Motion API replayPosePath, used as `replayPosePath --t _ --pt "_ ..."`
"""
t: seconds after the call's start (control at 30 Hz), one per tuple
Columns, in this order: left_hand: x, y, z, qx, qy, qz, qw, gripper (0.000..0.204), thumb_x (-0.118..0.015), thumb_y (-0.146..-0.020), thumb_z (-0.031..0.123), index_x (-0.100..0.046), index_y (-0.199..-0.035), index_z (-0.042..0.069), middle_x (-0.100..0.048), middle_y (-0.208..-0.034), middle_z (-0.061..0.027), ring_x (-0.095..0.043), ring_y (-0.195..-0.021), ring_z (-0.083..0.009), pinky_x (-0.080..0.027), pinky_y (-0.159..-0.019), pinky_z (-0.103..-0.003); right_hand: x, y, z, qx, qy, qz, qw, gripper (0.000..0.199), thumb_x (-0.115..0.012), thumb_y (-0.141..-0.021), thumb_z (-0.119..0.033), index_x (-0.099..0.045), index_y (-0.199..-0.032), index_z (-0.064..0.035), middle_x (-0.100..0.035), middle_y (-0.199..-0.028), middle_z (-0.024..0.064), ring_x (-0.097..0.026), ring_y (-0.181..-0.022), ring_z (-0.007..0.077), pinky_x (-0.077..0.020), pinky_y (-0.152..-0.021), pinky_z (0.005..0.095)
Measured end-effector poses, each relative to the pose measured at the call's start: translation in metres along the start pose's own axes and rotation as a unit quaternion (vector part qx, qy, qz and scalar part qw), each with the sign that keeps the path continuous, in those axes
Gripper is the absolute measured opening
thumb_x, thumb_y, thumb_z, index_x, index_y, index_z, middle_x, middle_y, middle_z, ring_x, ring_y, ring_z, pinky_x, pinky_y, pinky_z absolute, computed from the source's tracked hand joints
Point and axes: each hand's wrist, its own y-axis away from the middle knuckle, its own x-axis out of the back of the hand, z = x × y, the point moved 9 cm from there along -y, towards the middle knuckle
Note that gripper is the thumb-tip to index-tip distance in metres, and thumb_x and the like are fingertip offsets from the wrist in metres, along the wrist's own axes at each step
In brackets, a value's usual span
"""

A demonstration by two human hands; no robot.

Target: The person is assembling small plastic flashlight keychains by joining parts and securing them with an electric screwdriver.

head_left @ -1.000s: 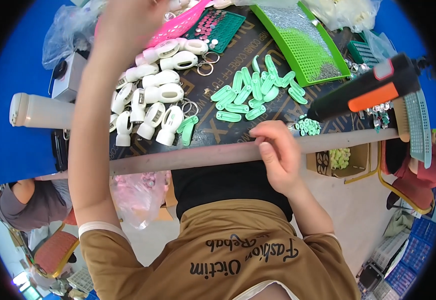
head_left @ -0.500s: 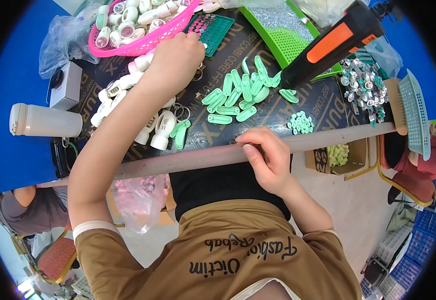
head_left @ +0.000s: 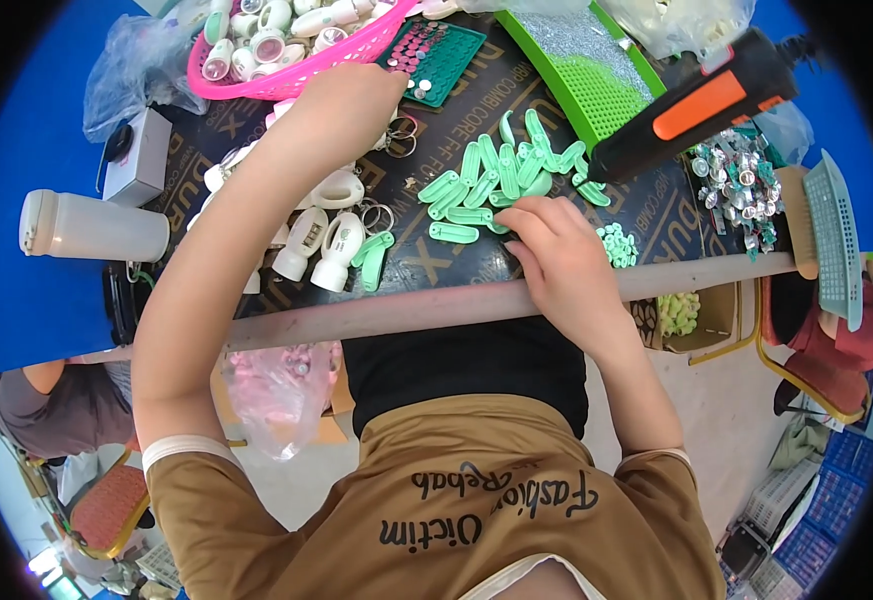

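My left hand (head_left: 354,108) reaches across to the near edge of a dark green tray (head_left: 466,62) holding small round pink and silvery pieces. The back of this hand hides its fingers, so whether it holds anything does not show. At the near side of a pile of mint-green oval plastic shells (head_left: 504,172) is my right hand (head_left: 564,255). Its thumb and forefinger are apart, with the fingertips against or just beside the closest shell. White bulb-shaped keychain bodies (head_left: 338,250) with metal rings lie below my left forearm, some of them covered by it.
A pink basket (head_left: 256,90) of white pieces stands at the far left. A bright green tray (head_left: 568,90) of silvery bits and a black-and-orange tool (head_left: 696,108) are at the right. Small mint pieces (head_left: 617,245) lie near the table edge; a white bottle (head_left: 96,226) lies left.
My right hand has moved from the table edge forward to the mint-green shells. My left hand has shifted slightly, staying by the dark green tray. The view has shifted a little.
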Motion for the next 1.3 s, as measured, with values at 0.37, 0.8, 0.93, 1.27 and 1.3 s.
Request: replayPosePath --t 0.37,0.8,0.93,1.27,1.3 --pt "-0.006 0.006 -0.004 -0.028 -0.085 -0.028 0.996 0.019 -0.055 -0.07 0.0 -0.059 -0.089 -0.001 -0.06 -0.089 -0.0135 -0.06 -0.085 -0.0298 -0.051 -0.069 -0.04 0.002 0.005 0.005 -0.004 0.017 0.018 1.0 0.02 -0.062 -0.069 -0.001 -0.057 -0.089 -0.0032 -0.056 -0.084 0.0087 -0.054 -0.08 0.0268 -0.0449 -0.069 0.0354" --pt "0.057 0.062 0.052 -0.039 0.362 0.165 0.917 0.046 -0.047 -0.072 -0.011 -0.05 -0.114 0.007 -0.057 -0.098 -0.0157 -0.056 -0.089 -0.0335 -0.046 -0.076 -0.034 0.016 0.015 0.011 -0.057 -0.177 0.04 0.982 0.018 -0.062 -0.072 0.001 -0.061 -0.089 -0.0046 -0.06 -0.078 0.0092 -0.057 -0.071 0.0242 -0.0454 -0.061 0.0316" --pt "0.048 0.085 0.075 -0.083 0.323 0.158 0.929 0.04 -0.048 -0.067 -0.009 -0.053 -0.104 0.006 -0.057 -0.1 -0.0129 -0.057 -0.086 -0.0321 -0.047 -0.071 -0.037 0.024 0.028 0.019 -0.139 -0.243 0.023 0.96 0.02 -0.065 -0.069 0.005 -0.061 -0.087 -0.002 -0.06 -0.08 0.0067 -0.058 -0.07 0.0162 -0.0458 -0.059 0.0255" --pt "0.005 0.117 0.098 0.009 0.833 0.117 0.541 0.041 -0.038 -0.074 -0.014 -0.047 -0.111 0.001 -0.032 -0.129 -0.0131 -0.04 -0.118 -0.023 -0.044 -0.09 -0.035 0.017 0.049 0.025 -0.273 -0.456 0.066 0.844 0.021 -0.055 -0.076 0.009 -0.059 -0.096 0.0009 -0.056 -0.091 0.0056 -0.054 -0.073 0.0104 -0.0458 -0.064 0.0215" --pt "-0.002 0.116 0.098 0.056 0.9 0.112 0.418 0.035 -0.044 -0.077 -0.007 -0.046 -0.111 0.0 -0.034 -0.128 -0.0147 -0.044 -0.115 -0.0278 -0.046 -0.089 -0.037 0.018 0.047 0.024 -0.268 -0.474 0.074 0.836 0.021 -0.054 -0.077 0.009 -0.06 -0.097 0.0017 -0.055 -0.094 0.0064 -0.054 -0.075 0.0104 -0.0448 -0.065 0.0209"
